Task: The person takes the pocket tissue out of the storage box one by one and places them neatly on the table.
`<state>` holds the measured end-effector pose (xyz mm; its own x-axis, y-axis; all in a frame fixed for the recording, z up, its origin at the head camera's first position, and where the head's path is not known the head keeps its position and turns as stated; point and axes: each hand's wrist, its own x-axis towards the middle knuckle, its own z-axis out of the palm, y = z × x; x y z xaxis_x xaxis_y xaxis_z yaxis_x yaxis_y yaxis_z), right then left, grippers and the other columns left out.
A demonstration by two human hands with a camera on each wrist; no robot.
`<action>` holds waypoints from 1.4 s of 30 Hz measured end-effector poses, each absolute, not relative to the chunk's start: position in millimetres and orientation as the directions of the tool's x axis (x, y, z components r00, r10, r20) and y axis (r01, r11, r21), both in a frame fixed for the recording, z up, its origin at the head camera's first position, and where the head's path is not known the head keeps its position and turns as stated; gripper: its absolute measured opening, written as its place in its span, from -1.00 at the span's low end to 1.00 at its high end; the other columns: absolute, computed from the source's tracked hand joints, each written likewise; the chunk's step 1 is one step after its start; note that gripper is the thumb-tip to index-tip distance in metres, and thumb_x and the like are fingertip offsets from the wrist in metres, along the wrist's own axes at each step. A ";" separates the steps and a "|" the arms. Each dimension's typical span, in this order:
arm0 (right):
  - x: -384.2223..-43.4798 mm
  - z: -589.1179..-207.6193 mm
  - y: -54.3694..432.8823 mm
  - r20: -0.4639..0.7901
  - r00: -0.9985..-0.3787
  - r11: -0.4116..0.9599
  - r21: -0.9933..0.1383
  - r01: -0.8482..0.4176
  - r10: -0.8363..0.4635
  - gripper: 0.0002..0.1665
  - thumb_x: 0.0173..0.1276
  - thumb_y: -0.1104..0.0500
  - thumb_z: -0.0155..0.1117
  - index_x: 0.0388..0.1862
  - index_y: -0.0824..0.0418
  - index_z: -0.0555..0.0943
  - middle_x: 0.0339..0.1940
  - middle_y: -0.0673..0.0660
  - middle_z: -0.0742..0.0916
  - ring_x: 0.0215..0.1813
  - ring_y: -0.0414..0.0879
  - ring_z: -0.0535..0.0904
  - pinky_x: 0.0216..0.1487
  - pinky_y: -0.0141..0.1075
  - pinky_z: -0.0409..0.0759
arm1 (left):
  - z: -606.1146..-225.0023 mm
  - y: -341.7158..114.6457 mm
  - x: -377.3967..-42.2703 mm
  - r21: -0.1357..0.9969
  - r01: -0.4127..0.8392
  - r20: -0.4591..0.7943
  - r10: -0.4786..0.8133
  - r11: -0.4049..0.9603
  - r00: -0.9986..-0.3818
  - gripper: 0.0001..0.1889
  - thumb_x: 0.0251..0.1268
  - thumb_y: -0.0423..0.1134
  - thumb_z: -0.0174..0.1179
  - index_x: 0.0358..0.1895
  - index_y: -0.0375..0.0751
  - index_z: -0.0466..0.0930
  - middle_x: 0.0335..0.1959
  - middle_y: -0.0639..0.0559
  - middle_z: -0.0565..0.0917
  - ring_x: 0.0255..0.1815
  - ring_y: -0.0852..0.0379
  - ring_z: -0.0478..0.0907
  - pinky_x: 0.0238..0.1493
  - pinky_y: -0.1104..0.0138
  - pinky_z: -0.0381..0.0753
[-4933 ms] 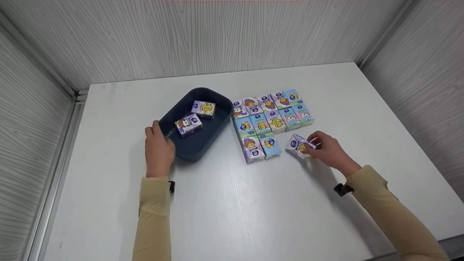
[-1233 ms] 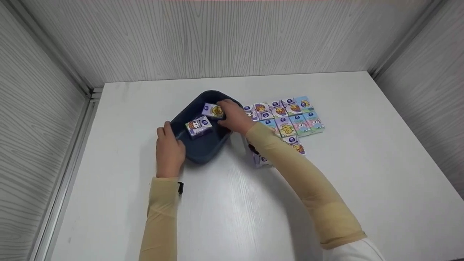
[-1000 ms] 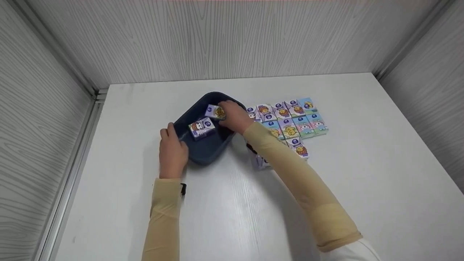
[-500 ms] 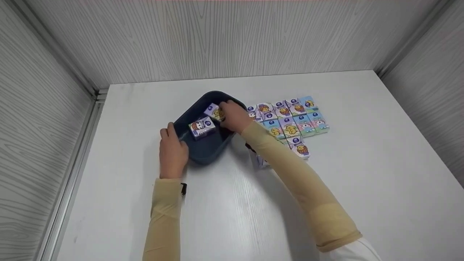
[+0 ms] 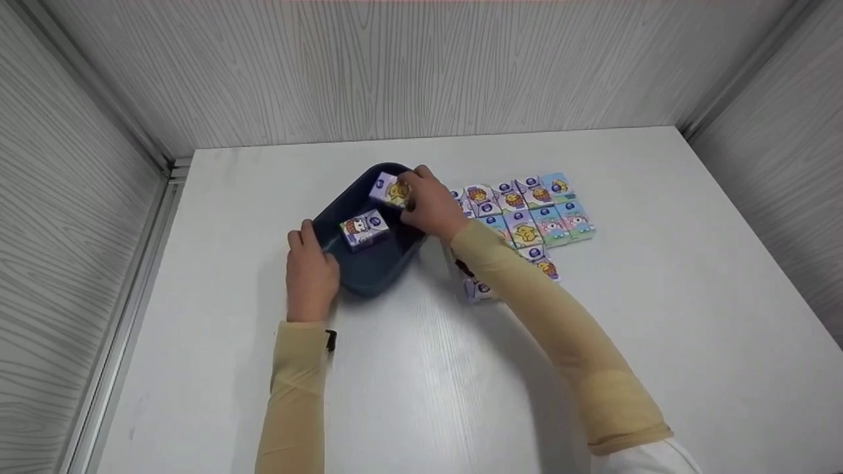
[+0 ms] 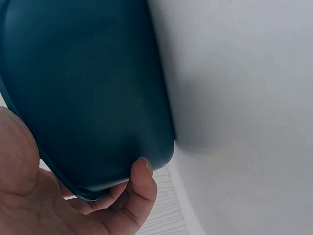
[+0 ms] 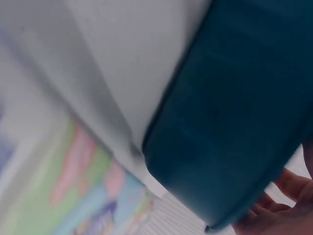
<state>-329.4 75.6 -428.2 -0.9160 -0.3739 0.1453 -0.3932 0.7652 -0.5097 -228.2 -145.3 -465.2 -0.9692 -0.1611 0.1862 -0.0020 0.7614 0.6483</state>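
Observation:
My left hand [image 5: 312, 273] grips the left side of a dark blue plastic bin [image 5: 369, 280], which stands at an angle on the table. In the left wrist view, fingers [image 6: 143, 188] curl against the bin's outer wall. My right hand [image 5: 435, 203] reaches over the bin's right rim and pinches a purple pocket tissue pack [image 5: 387, 188] with a yellow cartoon figure. Another tissue pack [image 5: 364, 228], purple and white, lies on the bin floor. In the right wrist view, the bin wall [image 7: 220, 122] hides the held pack.
Right of the bin, several tissue packs [image 5: 525, 229] lie side by side in rows on the white table [image 5: 408, 395]. My right forearm [image 5: 553, 322] covers part of the front row. A wood-grain panel [image 5: 421, 72] rises behind the table, with more panels at both sides.
A pack earlier in my right hand now lies in the front row. My right hand moved left into the bin, took the purple pack and raised it slightly. My left hand stays on the bin.

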 end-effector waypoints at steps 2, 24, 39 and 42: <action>-324.3 -423.2 82.5 0.173 -0.910 0.753 -0.514 -0.410 -0.377 -0.32 0.06 0.26 0.33 0.24 0.19 0.45 -0.02 0.10 0.44 -0.17 -0.10 0.46 -0.10 -0.27 0.45 | -465.4 -144.4 -228.1 0.648 -0.002 0.182 -0.157 0.761 -0.971 -0.37 0.29 -0.46 -0.04 0.42 -0.44 0.04 0.19 -0.43 0.24 0.02 -0.31 0.42 0.07 -0.03 0.39; -239.6 -384.2 222.5 0.153 -0.947 0.779 -0.540 -0.318 -0.281 -0.31 0.16 0.22 0.40 0.29 0.16 0.43 0.16 0.10 0.43 0.09 -0.08 0.41 0.10 -0.16 0.46 | -462.9 -144.4 -228.3 0.651 -0.009 0.167 -0.154 0.759 -0.974 -0.38 0.29 -0.46 -0.10 0.43 -0.45 0.00 0.21 -0.43 0.21 0.06 -0.31 0.40 0.11 -0.04 0.37; -185.5 -416.3 331.2 0.129 -0.985 0.799 -0.577 -0.170 -0.116 -0.36 0.10 0.35 0.37 0.21 0.34 0.46 0.02 0.23 0.48 -0.02 0.06 0.43 0.12 0.03 0.44 | -464.9 -145.4 -228.0 0.659 -0.009 0.172 -0.162 0.752 -0.972 -0.37 0.27 -0.48 -0.06 0.43 -0.45 0.01 0.19 -0.43 0.23 -0.04 -0.33 0.42 0.04 -0.05 0.38; -175.8 -422.9 341.0 0.100 -0.989 0.804 -0.576 -0.147 -0.109 -0.38 0.10 0.37 0.35 0.20 0.36 0.45 -0.01 0.27 0.48 -0.04 0.11 0.43 0.11 0.07 0.44 | -464.8 -143.6 -227.9 0.657 0.002 0.185 -0.159 0.754 -0.970 -0.37 0.26 -0.49 -0.06 0.42 -0.45 0.02 0.17 -0.43 0.23 -0.12 -0.32 0.42 -0.01 -0.06 0.40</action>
